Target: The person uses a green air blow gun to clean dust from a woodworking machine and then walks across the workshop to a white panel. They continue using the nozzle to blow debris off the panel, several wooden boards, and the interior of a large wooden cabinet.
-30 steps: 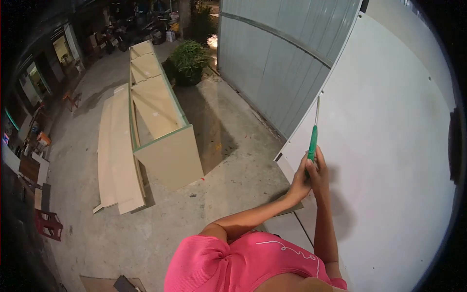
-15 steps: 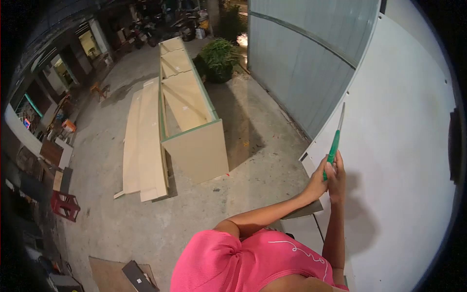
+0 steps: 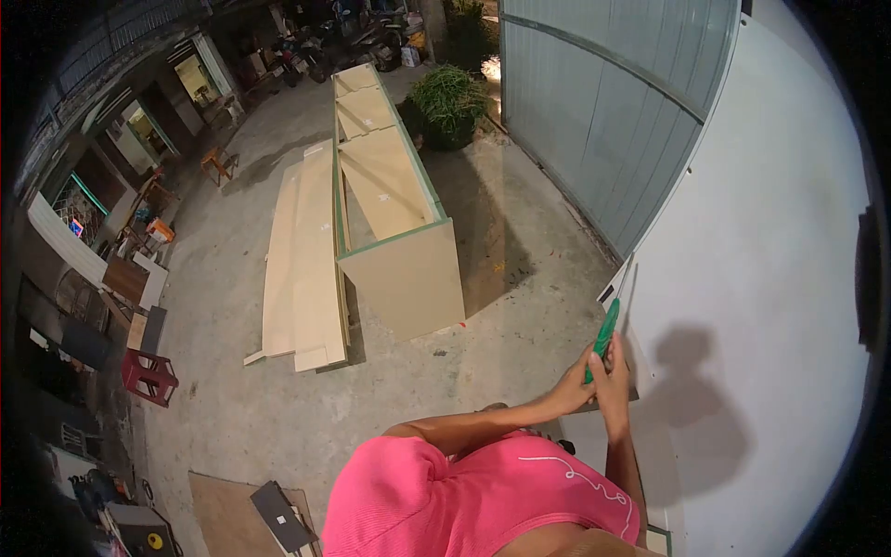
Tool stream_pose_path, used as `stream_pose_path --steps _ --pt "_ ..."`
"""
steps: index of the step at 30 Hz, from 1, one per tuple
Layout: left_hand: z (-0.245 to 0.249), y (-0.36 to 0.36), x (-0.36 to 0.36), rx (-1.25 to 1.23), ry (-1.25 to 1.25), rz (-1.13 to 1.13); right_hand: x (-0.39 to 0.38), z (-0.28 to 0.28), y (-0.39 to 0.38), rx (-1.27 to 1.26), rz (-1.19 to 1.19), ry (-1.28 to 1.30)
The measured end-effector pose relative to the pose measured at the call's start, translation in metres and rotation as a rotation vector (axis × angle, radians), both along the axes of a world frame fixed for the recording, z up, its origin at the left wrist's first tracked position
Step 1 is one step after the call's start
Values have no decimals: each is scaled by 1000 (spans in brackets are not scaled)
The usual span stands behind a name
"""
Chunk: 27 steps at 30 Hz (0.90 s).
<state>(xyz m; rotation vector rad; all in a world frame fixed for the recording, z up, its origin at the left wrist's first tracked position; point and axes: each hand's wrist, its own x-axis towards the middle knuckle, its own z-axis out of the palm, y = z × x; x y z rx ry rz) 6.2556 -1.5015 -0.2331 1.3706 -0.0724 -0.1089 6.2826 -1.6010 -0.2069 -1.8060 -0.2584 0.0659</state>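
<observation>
A screwdriver with a green handle and a thin metal shaft points up and away from me, its tip overlapping the edge of a large white panel. My left hand is closed at the lower end of the handle. Against the same handle, my right hand is closed too, with its thumb along the green grip. The hands are close together in front of my pink shirt. Small dark screw heads or holes dot the panel's edge, and my shadow falls on its face.
A long, pale wooden cabinet frame lies on the concrete floor, with flat boards along its left side. Beyond are a leafy plant and a corrugated metal wall. A red stool stands at left; a dark board lies below.
Both hands and the screwdriver have moved lower and slightly left. My view has shifted, so the cabinet frame appears farther right.
</observation>
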Motion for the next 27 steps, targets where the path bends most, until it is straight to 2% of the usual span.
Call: stream_pose_path --steps 2,3,5,8,12,15,17,19,21,27 --pt "-12 0 -6 52 -121 62 -6 -13 0 26 12 53" --pt "-16 1 -8 55 -119 63 -8 -16 0 -89 -15 47" --pt "-24 3 -12 73 21 3 -14 -16 1 -63 -20 64" --pt "-27 3 -14 22 68 -16 -18 -20 4 -8 -34 113" --pt "-34 8 -15 98 -31 6 -18 -39 6 11 -50 107" --pt "-30 18 -12 139 88 -29 -18 -41 11 97 -27 121" --pt "-30 21 -9 89 271 -142 -16 -46 19 137 -56 142" --pt "-74 9 -10 362 -172 98 -19 -43 17 123 -96 139" --pt "-43 18 -7 184 153 -71 -19 -41 15 57 -107 117" --pt "-47 24 7 158 66 -119 -9 -67 16 25 -168 128"
